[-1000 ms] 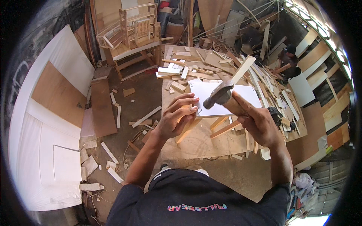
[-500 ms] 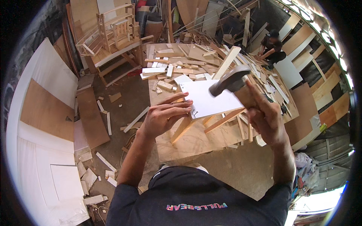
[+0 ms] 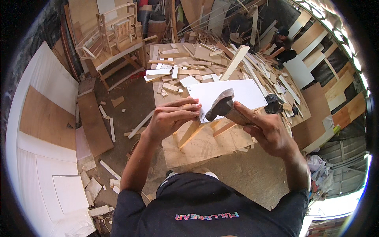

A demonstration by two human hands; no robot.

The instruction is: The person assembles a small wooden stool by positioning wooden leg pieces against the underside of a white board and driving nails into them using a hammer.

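Cluttered workbench (image 3: 205, 146); hammer (image 3: 223, 108) in right hand (image 3: 266, 130).

From my remote seat I see a dark navy short-sleeved T-shirt (image 3: 205, 205) filling the near edge, with a small line of multicoloured lettering across its chest, seen upside down. Both forearms come up bare from the sleeves, and the left hand (image 3: 169, 118) and right hand (image 3: 268, 130) wear no gloves, rings or watch.

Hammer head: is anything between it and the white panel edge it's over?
Nothing visible. The hammer in the right hand hangs over the white panel; the left hand sits beside it, fingertips close to the head.
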